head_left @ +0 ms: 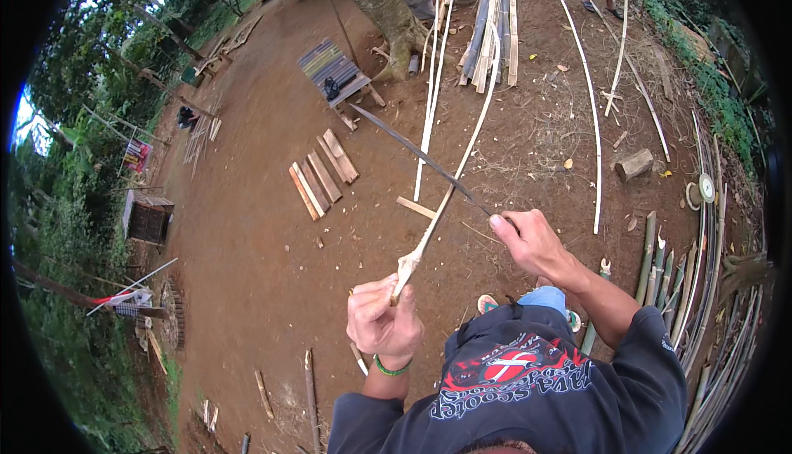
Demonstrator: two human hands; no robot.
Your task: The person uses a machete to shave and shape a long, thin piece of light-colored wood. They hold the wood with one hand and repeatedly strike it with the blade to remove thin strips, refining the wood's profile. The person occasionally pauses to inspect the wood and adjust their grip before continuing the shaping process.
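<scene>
I see the long pale strip (468, 149) mid-frame, its long axis slanting from lower centre to upper right; the long dark blade (404, 142) crosses it, pointing upper left; I can't make out where the strip's far end stops against the stacked slats (513, 41) at the top; the right hand (535, 243) mostly hides the blade's handle, fingers closed round it; the left hand (385, 319) has its fingers curled narrowly on the strip's thicker near end, partly covering it.
</scene>
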